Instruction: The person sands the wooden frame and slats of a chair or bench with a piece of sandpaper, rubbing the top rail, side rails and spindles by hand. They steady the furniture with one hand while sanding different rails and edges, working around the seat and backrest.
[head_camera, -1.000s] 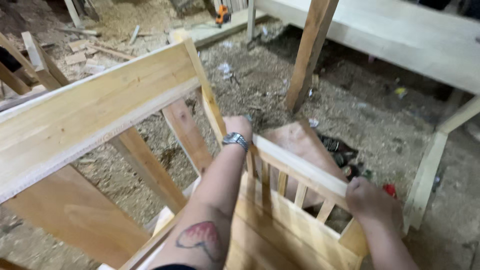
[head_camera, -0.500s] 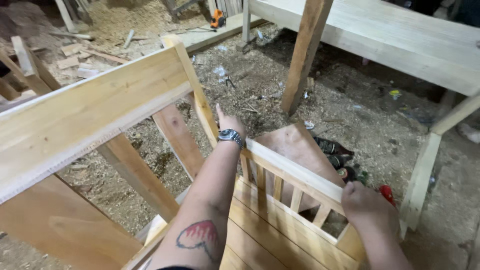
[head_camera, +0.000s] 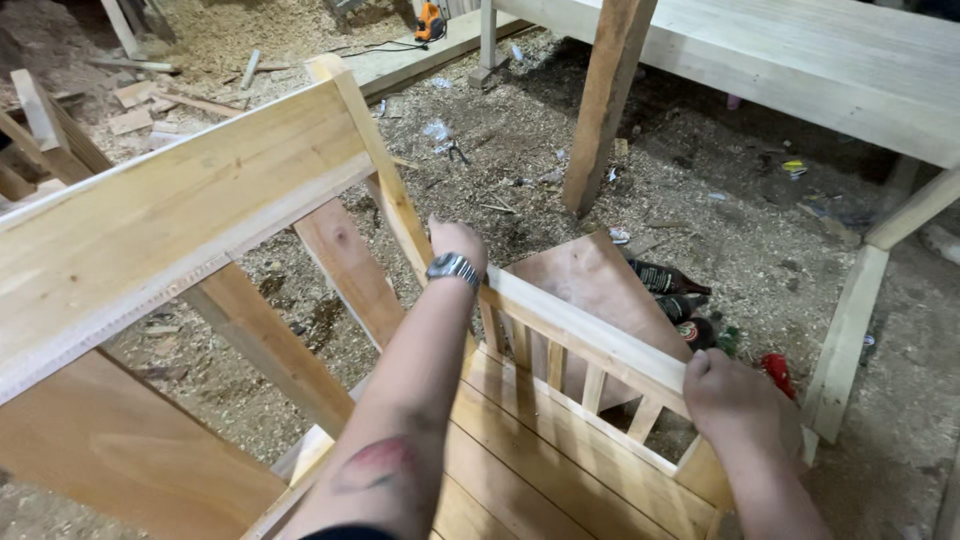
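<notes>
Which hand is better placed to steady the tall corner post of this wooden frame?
Probably the left hand: it already rests at the corner post. The right hand grips the far end of the slatted rail, well away from it.

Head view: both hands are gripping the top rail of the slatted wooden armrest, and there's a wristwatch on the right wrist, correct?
Not quite. The head view shows the wristwatch on the left wrist, not the right. The rest holds: left hand and right hand both grip the top rail of the slatted wooden armrest.
</notes>
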